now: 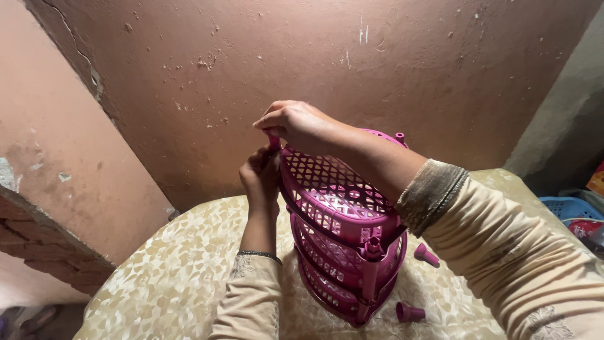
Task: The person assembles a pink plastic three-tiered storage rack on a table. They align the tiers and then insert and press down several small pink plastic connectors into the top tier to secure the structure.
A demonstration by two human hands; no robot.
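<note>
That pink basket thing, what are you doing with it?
A person is working on a pink plastic rack of three stacked lattice baskets, standing on a round table with a patterned cloth. Both hands are at the far edge of the top basket: the right hand pinches a small pink piece there, and the left hand grips just below it. Two loose pink caps lie on the cloth beside the rack.

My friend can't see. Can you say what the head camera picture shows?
Two hands work at the top far corner of a pink plastic three-tier lattice basket rack standing on a cream patterned tablecloth; the right hand pinches from above, the left hand grips below. Two small pink plastic caps lie beside it, before a reddish plaster wall.
</note>
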